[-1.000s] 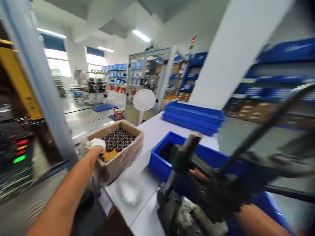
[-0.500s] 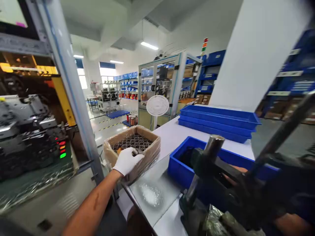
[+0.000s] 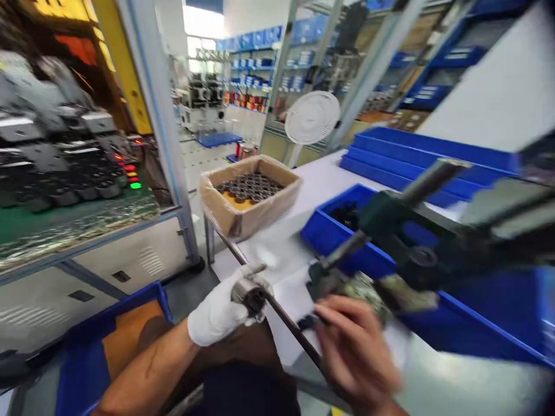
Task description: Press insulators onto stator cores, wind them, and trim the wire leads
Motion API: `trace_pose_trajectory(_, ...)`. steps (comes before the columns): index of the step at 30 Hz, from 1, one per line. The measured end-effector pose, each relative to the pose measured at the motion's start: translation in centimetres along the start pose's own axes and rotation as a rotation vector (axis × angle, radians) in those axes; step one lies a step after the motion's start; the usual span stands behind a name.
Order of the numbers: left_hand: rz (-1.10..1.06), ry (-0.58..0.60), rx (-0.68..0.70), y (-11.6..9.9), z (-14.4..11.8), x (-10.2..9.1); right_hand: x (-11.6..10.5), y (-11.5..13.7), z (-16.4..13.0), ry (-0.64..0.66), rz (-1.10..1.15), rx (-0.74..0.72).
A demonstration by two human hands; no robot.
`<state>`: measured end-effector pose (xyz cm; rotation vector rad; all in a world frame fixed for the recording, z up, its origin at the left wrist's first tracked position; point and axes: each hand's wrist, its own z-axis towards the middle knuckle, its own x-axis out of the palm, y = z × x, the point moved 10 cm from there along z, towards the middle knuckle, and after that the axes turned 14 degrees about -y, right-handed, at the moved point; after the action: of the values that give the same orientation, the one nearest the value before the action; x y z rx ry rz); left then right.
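Observation:
My left hand (image 3: 219,312), in a white glove, is closed round a short metal cylinder (image 3: 247,292) with dark slots inside, like a motor stator. Its open end faces my right hand (image 3: 353,341), which is bare and pinches a small black part (image 3: 309,321), blurred and too small to name. The two hands are apart, above the table's front edge. Beyond them a cardboard box (image 3: 247,222) wrapped in clear film holds rows of similar cylinders. Right of it, a blue bin (image 3: 321,231) contains dark small parts.
A dark green press-like stand (image 3: 390,225) with metal posts rises at the right of the table. Stacked blue trays (image 3: 433,156) lie behind it. On the left are a machine cabinet (image 3: 125,248) and a low blue bin (image 3: 71,358) with brown sheets. A white fan (image 3: 312,118) stands behind.
My left hand has come from the cardboard box back toward me, bringing the cylinder. My right hand has moved out from behind the stand with a small black part. The view has tilted down.

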<state>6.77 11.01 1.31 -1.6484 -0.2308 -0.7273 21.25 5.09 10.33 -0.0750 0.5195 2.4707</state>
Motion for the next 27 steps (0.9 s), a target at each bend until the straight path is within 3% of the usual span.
trace_pose_trajectory(2, 0.032, 0.009, 0.040, -0.3, -0.1, 0.6, 0.9, 1.8, 0.1, -0.004, 0.126, 0.024)
trace_pose_trajectory(6, 0.171, -0.137, 0.094, -0.7, -1.2, -1.2, 4.1, 3.0, 0.8, 0.000, 0.282, 0.089)
trace_pose_trajectory(10, 0.257, -0.202, 0.106, -1.3, -2.1, -1.7, 5.8, 3.4, -0.1, 0.173, 0.349, 0.037)
trace_pose_trajectory(13, 0.284, -0.212, 0.116, -1.7, -1.7, -1.6, 5.8, 3.4, -1.1, 0.266, 0.269, -0.065)
trace_pose_trajectory(17, 0.282, -0.192, 0.076, -1.2, -0.8, -1.4, 5.1, 3.1, -1.3, 0.193, 0.118, -0.169)
trace_pose_trajectory(21, 0.260, -0.173, 0.036, -0.6, -0.7, -1.2, 4.8, 3.2, -1.0, 0.150, 0.069, -0.191)
trace_pose_trajectory(27, 0.356, -0.213, 0.020, -0.5, -1.1, -1.6, 4.9, 3.2, -0.8, 0.201, 0.070, -0.210)
